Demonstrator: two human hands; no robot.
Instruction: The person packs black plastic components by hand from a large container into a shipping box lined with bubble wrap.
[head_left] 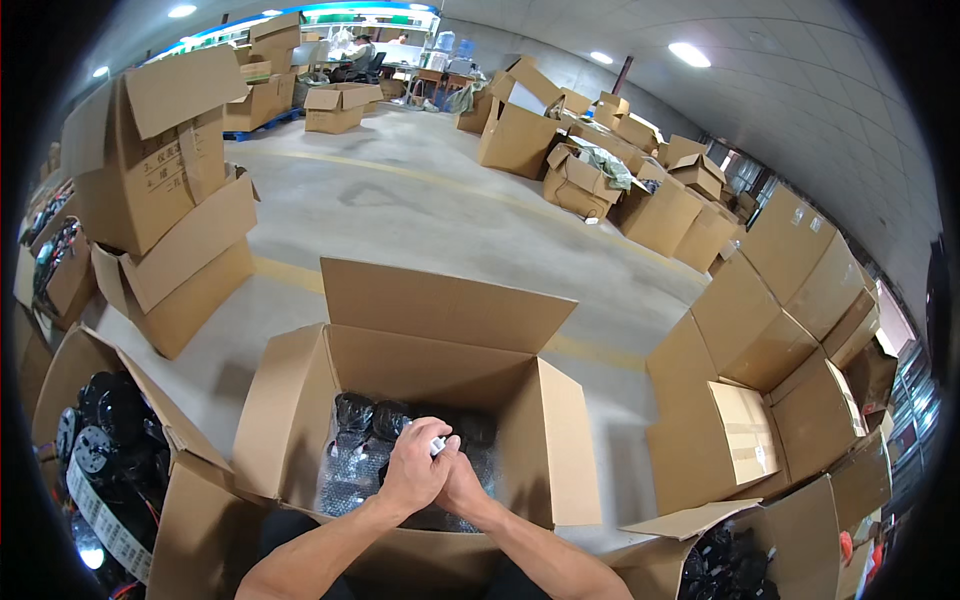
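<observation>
My left hand (412,468) and my right hand (460,482) are pressed together above the open carton (430,345). Fingers of both are curled. A small white piece (438,445) pokes out at the top of my left fist, between the two thumbs; whatever else they enclose is hidden. Under them, black plastic-wrapped bundles (354,412) sit along the far wall inside the carton. Clear bubble wrap (350,480) covers the nearer part of its contents. My hands block the middle of the carton from sight.
At the left a carton (190,450) holds black round motor-like parts (112,420); behind it, cartons (170,200) are stacked. A lower-right carton (800,530) contains black parts (725,565). Tall cartons (770,290) rise at the right. Farther off, a person (360,55) sits near benches.
</observation>
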